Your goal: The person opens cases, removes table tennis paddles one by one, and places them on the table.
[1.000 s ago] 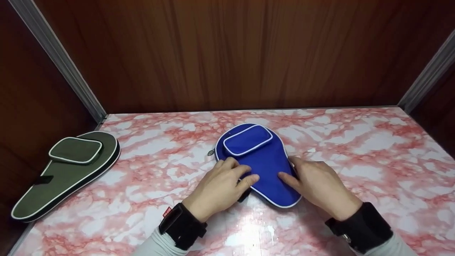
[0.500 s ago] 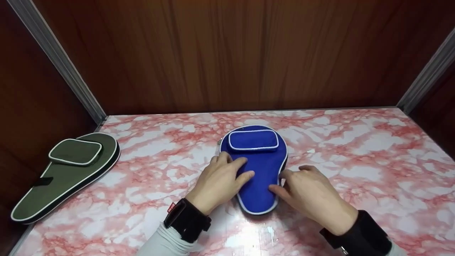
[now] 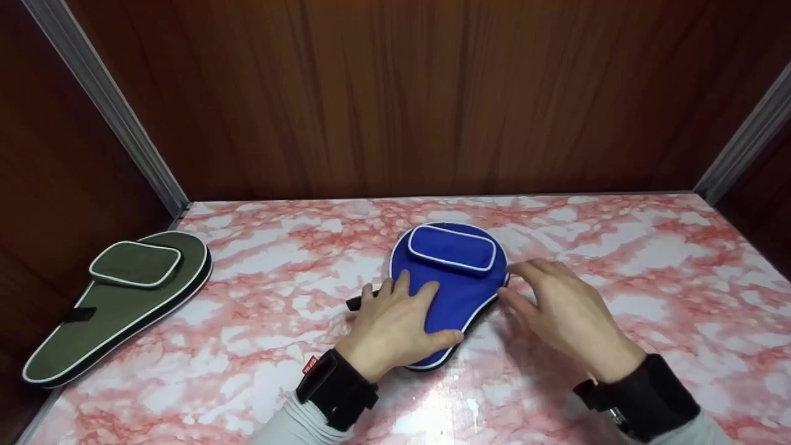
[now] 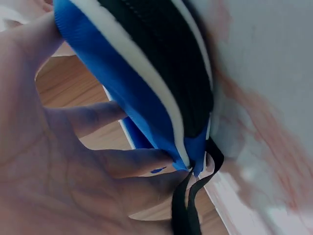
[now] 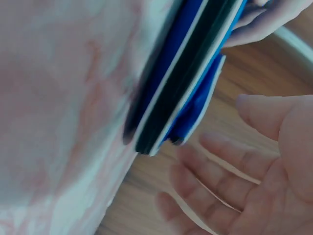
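- While nothing here gives scale, the broadest thing in view is the pink-and-white marbled tabletop [image 3: 618, 259], backed by dark wood panels with metal corner strips; it carries everything else.
- Far to the left, well apart from the hands, lies an olive-green paddle case [image 3: 117, 296] with white piping, flat and untouched.
- Near the middle of the table sits the blue table-tennis paddle case [image 3: 454, 290], pocket side up, its round end away from the person and its narrow handle end toward them; a black strap loop [image 4: 188, 205] hangs at its edge.
- Over the handle end the left hand [image 3: 398, 324] lies flat, fingers spread and fairly straight, thumb along the near edge; it presses rather than grasps.
- Just beside the case's right edge, the right hand [image 3: 565, 312] is relaxed with straight fingers, fingertips [image 3: 516, 272] at or nearly at the piping; the right wrist view shows an empty palm with a small gap to the case.
- Judging from this, turning the case cleanly calls for even downward pressure from the flat left palm and a light nudge at the rim, so the fabric slides without bunching or lifting.
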